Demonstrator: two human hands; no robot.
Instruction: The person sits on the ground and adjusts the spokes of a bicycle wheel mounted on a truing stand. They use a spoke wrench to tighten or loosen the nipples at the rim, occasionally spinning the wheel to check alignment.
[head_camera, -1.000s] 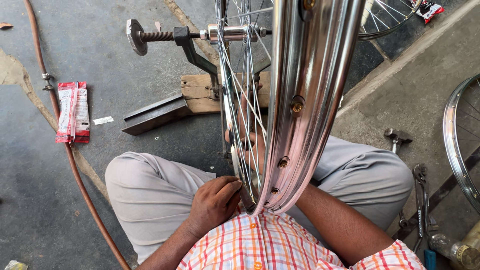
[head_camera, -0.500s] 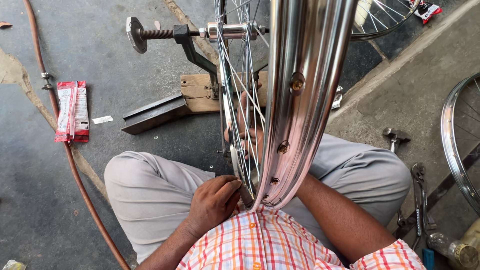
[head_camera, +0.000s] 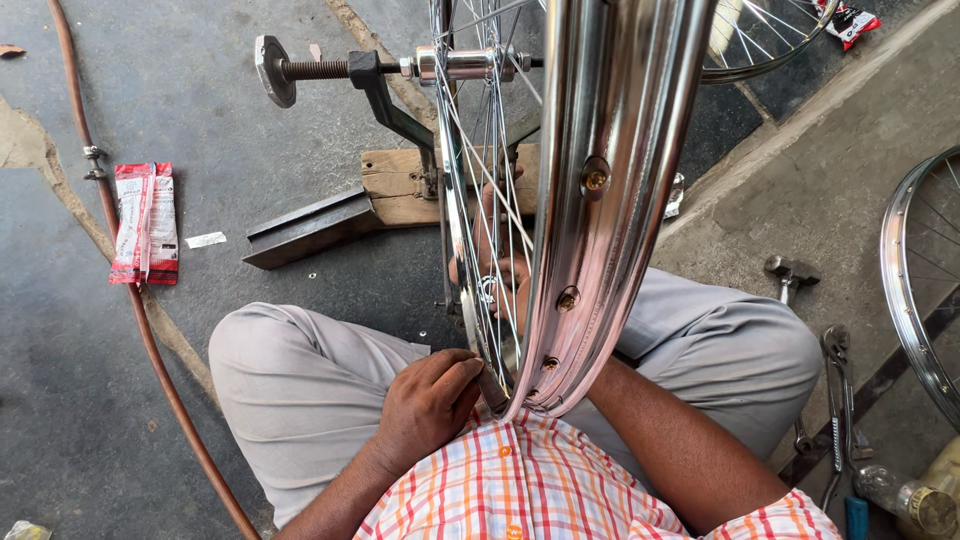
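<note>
Packet, left: a flat rectangular red-and-white packet (head_camera: 146, 222) lies lengthwise on the grey floor, just beside the orange hose (head_camera: 130, 290).
Paper slip: a small white scrap (head_camera: 206, 240) lies on the floor just right of that packet, apart from it.
Packet, top right: a red-and-white wrapper (head_camera: 850, 20) lies at the upper edge, partly cut off by the frame.
Screens and signs: none in view.

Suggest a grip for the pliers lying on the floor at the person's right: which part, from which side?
Probably the handles of the pliers, taken from above. They lie flat on the concrete, head away from the person, long handles running back toward them. The handle sides look clear for fingers, though a wrench lies close on the inner side.
</note>
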